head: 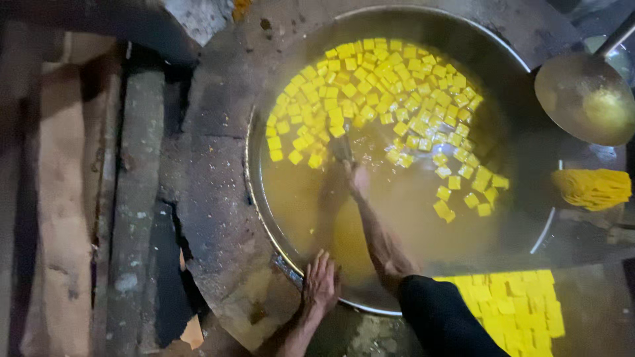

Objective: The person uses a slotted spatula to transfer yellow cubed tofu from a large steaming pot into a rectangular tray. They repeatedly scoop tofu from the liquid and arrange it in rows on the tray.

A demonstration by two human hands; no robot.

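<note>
My big metal wok (509,49) sits sunk into the cracked clay stove top (211,198), and beside it on the right I see cut yellow squares (516,307).

cubes (370,86) in wok (264,218) far half | ladle (582,96) off wok right rim | left hand (321,284) on near rim | tray (509,311) near-right of wok
</note>
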